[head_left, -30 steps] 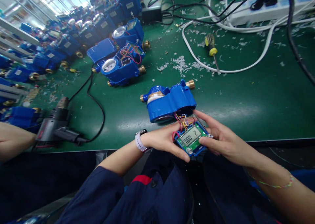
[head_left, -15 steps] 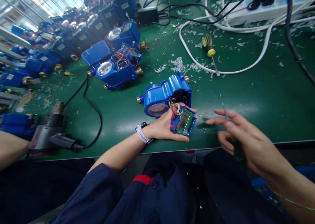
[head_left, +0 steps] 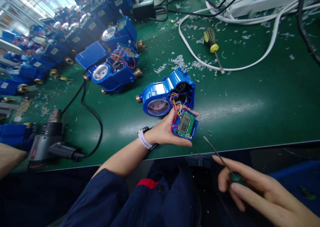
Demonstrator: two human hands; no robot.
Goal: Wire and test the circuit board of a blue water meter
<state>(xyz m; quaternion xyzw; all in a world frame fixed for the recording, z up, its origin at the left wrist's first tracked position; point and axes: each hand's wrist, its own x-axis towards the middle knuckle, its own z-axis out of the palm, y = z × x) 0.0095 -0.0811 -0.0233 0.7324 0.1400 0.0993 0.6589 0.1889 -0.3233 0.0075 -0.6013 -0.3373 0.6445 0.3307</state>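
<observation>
My left hand (head_left: pixel 166 128) is closed around a circuit board (head_left: pixel 186 123) with a lit LCD, facing up. Thin coloured wires (head_left: pixel 177 105) run from the board into the opened housing of a blue water meter (head_left: pixel 156 90), which lies just beyond the hand. My right hand (head_left: pixel 252 183), in front of the table edge, grips a screwdriver (head_left: pixel 235 177) by its dark green handle. Its thin shaft points up and left, with the tip short of the board and apart from it. A tiny screw (head_left: pixel 210 131) lies on the table near that tip.
A yellow-black screwdriver (head_left: pixel 211 40) lies by a white cable (head_left: pixel 246 69). Left are a heat gun (head_left: pixel 48 133), another opened meter (head_left: pixel 113 72) and rows of blue meters (head_left: pixel 75 37). A power strip (head_left: pixel 270 2) is at the back right. Another person's arm (head_left: pixel 11 160) shows at left.
My right hand has moved down and toward me, and its screwdriver now tilts up-left instead of nearly upright. My left hand keeps hold of the board; the display's last character differs.
</observation>
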